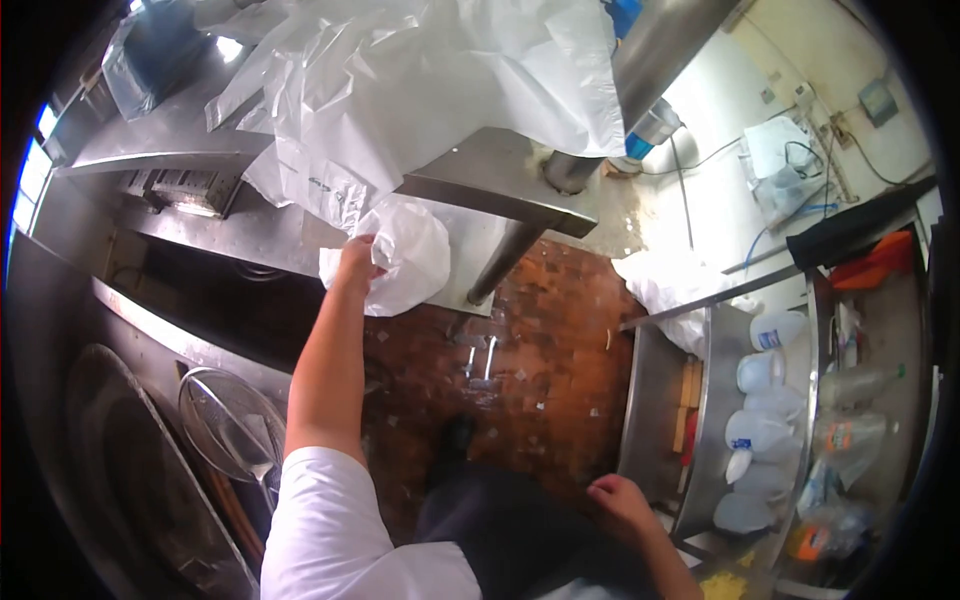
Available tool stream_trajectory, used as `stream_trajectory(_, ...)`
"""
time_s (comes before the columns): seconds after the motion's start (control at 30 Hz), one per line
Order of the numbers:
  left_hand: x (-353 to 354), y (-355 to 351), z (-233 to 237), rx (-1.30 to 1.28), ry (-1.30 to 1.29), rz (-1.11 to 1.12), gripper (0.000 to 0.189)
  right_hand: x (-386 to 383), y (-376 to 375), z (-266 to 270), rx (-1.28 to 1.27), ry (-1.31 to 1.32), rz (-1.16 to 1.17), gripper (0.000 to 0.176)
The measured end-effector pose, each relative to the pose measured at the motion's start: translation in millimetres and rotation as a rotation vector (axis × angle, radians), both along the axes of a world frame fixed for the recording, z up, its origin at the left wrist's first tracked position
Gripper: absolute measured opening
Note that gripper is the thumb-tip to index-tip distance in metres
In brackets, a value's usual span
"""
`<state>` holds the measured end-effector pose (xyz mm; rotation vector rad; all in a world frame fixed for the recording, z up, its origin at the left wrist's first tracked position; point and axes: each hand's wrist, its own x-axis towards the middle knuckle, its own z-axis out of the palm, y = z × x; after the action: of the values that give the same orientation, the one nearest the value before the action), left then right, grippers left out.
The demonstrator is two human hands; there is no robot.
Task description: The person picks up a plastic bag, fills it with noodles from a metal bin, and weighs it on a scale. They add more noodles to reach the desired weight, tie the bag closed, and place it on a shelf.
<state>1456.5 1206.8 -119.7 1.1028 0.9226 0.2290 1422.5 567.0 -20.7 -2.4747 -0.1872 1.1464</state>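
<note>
White plastic bag [405, 255] clamped in my left hand [355, 262], hanging at the steel table [480, 170] edge under more plastic sheeting [420, 80]. Right hand [622, 505] low beside jug rack [712, 400]; grip there I can't tell.

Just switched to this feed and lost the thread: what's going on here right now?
The person's left hand grips a white plastic bag at the edge of a steel table heaped with more plastic sheeting. The right hand sits low beside a steel rack of plastic jugs, touching nothing that shows. Red floor tiles lie below.
</note>
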Motion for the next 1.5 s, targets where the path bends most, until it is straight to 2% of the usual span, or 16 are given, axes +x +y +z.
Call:
stream_trajectory(0.03, 7.2, 1.8, -10.2, -0.02, 0.147, 0.213, 0.032, 9.1, 22.7, 4.3, 0.044, -0.039, 0.112, 0.034)
stream_trajectory(0.23, 11.6, -13.4, -94.6, 0.681, 0.545, 0.085, 0.05, 37.0, 191.1, 51.4, 0.272, -0.064, 0.449, 0.033)
stream_trajectory(0.37, -3.3, -47.8, -42.6, 0.721, 0.252, 0.28, 0.046, 38.1, 299.2, 74.3, 0.593, -0.036, 0.61, 0.024)
stream_trajectory(0.43, -8.8, -47.2, -38.8, 0.094, 0.114, 0.3, 0.034, 41.0, 351.6, 73.7, 0.706, 0.055, 0.594, 0.018)
stream_trajectory(0.57, -0.8, -43.4, -75.3, 0.155, -0.032, 0.435, 0.023, 44.8, 454.2, 41.4, 0.987, 0.048, 0.483, 0.015)
stream_trajectory(0.67, -9.1, -52.1, -93.1, -0.329, -0.815, 0.432, 0.025, 59.5, 502.1, 19.2, 1.031, -0.234, 0.549, 0.024)
stream_trajectory(0.73, -29.4, -73.2, -8.7, -0.295, -0.505, 0.662, 0.036, 75.6, 516.0, 10.2, 0.654, -0.489, 0.605, 0.042)
stream_trajectory(0.8, -54.7, -73.5, 14.7, -0.417, -0.864, 0.493, 0.05, 102.6, 517.2, -2.9, 0.51, -0.429, 0.656, 0.055)
stream_trajectory(0.87, -63.2, -71.5, 21.8, -0.832, -1.246, 0.499, 0.051, 113.6, 513.4, -21.4, 0.599, -0.508, 0.638, 0.055)
stream_trajectory(1.07, -48.5, -76.5, -26.8, -0.467, -0.978, 0.382, 0.054, 86.5, 507.2, -8.9, 0.778, -1.003, 0.851, 0.064)
stream_trajectory(1.13, -48.8, -82.1, -14.4, -0.82, -1.327, 0.225, 0.06, 94.7, 509.6, -12.0, 0.741, -1.0, 0.823, 0.059)
stream_trajectory(1.2, -45.0, -83.2, 44.2, -0.798, -1.327, 0.218, 0.066, 103.9, 512.6, -0.7, 0.604, -0.491, 0.558, 0.063)
stream_trajectory(1.27, -39.4, -79.5, 56.9, -0.876, -1.415, 0.212, 0.069, 97.3, 508.1, -7.6, 0.614, -0.539, 0.574, 0.053)
stream_trajectory(1.33, -23.1, -71.2, 33.4, -0.789, -1.454, 0.228, 0.062, 95.1, 501.9, -29.9, 0.596, -1.124, 0.865, 0.044)
stream_trajectory(1.43, 12.8, -54.5, -16.9, -0.74, -0.682, 0.517, 0.041, 128.6, 507.1, -42.4, 0.6, -0.776, 0.687, 0.041)
stream_trajectory(1.5, 15.0, -47.3, -33.3, -0.737, -0.615, 0.609, 0.043, 141.5, 498.8, -34.4, 0.682, -0.712, 0.482, 0.033)
